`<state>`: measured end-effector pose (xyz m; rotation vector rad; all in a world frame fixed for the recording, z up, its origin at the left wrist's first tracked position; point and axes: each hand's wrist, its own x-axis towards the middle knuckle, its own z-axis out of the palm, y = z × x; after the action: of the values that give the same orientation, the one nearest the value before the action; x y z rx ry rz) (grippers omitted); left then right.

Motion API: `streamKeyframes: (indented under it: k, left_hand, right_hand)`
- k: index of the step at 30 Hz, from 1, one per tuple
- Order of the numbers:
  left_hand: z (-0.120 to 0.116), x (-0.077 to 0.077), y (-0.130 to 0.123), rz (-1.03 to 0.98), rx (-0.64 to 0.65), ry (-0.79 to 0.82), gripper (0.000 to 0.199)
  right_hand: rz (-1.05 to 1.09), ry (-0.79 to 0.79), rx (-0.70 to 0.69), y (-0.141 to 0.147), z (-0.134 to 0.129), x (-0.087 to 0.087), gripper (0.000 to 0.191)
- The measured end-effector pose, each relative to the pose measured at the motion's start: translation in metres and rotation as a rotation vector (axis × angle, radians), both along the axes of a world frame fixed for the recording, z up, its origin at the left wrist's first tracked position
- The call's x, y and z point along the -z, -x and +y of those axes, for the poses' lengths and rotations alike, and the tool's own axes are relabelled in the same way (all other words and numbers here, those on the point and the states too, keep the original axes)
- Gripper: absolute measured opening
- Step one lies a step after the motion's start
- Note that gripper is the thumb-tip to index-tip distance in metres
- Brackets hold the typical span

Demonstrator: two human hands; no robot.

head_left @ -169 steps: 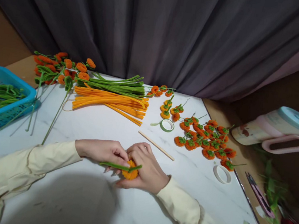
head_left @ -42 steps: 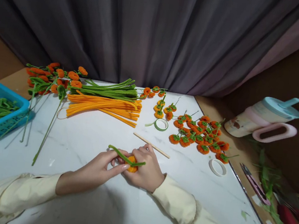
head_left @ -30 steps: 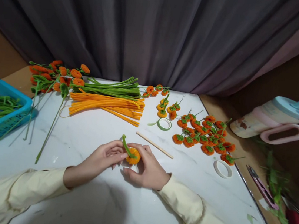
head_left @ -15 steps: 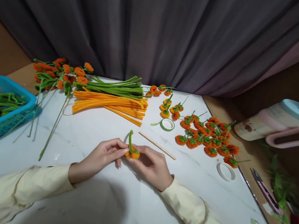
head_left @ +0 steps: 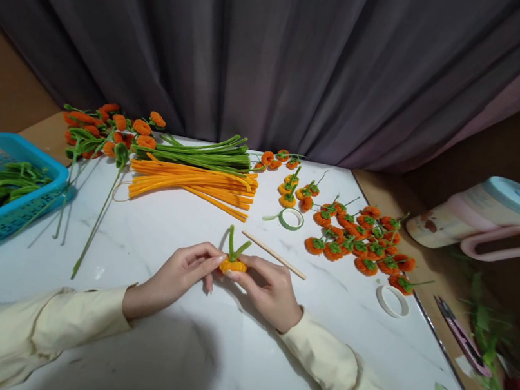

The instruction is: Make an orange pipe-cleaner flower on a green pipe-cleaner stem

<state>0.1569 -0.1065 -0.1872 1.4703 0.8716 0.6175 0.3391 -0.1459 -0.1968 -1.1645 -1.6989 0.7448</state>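
Between my hands is a small yellow-orange pipe-cleaner pumpkin [head_left: 233, 267], upright, with two green ends rising from its top in a V. My left hand [head_left: 183, 271] pinches its left side with thumb and forefinger. On the right side, the fingers and thumb of my right hand [head_left: 270, 288] close round it. Just behind my right hand lies a thin wooden stick [head_left: 274, 254]. A roll of green tape [head_left: 291, 219] rests farther back, near several small finished-looking pumpkins in yellow and orange [head_left: 367, 265].
Bundles of green [head_left: 197, 156] and orange pipe cleaners [head_left: 193, 185] lie at the back. Orange flowers on stems [head_left: 143, 127] and a blue basket [head_left: 4, 209] stand left. At right are a white tape roll [head_left: 392, 301], pink-handled scissors [head_left: 463, 336] and a tumbler [head_left: 467, 210].
The pumpkin has turned between my fingers. Two green ends now show spread apart, where mainly one stood upright before. Both hands remain in nearly the same place.
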Motion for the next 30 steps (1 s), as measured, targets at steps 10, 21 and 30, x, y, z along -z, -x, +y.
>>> streamKeyframes:
  k: [10, 21, 30]
  left_hand:
    - [0.008, -0.073, -0.014, 0.056, -0.141, -0.761, 0.020]
    - [0.019, -0.131, -0.033, -0.263, -0.119, -0.367, 0.020]
    - [0.022, -0.123, -0.013, -0.064, 0.005, -0.909, 0.020]
  right_hand:
    - [-0.004, 0.066, -0.026, -0.008, 0.002, -0.083, 0.029]
    - [-0.084, -0.302, 0.027, -0.023, 0.007, -0.145, 0.021]
    - [0.201, 0.064, -0.041, -0.028, 0.006, -0.148, 0.017]
